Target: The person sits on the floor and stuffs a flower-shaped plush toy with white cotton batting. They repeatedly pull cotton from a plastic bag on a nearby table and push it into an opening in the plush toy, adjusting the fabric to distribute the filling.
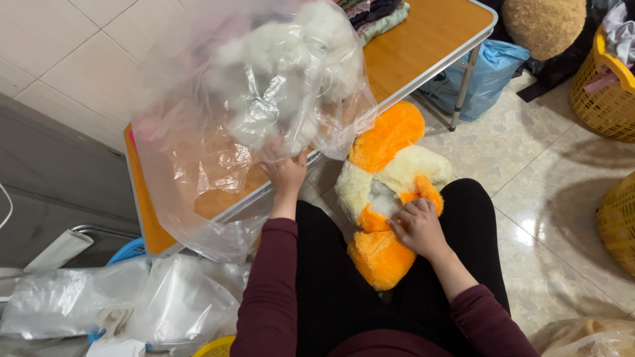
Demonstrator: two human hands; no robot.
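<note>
A large clear plastic bag (198,165) with white fluffy stuffing (284,73) in it rests on the wooden folding table (423,39). My left hand (286,173) is raised to the bag's lower edge and pinches the plastic under the stuffing. An orange and cream plush toy (387,178) lies across my lap and against the table's edge. My right hand (418,228) rests on the toy, fingers at an open seam where white filling shows.
Folded clothes (374,14) lie at the table's far end. A blue bag (489,73) sits under the table. Yellow baskets (612,92) stand at the right. Crumpled clear plastic bags (126,297) lie at the lower left. A tan round plush (544,25) sits behind.
</note>
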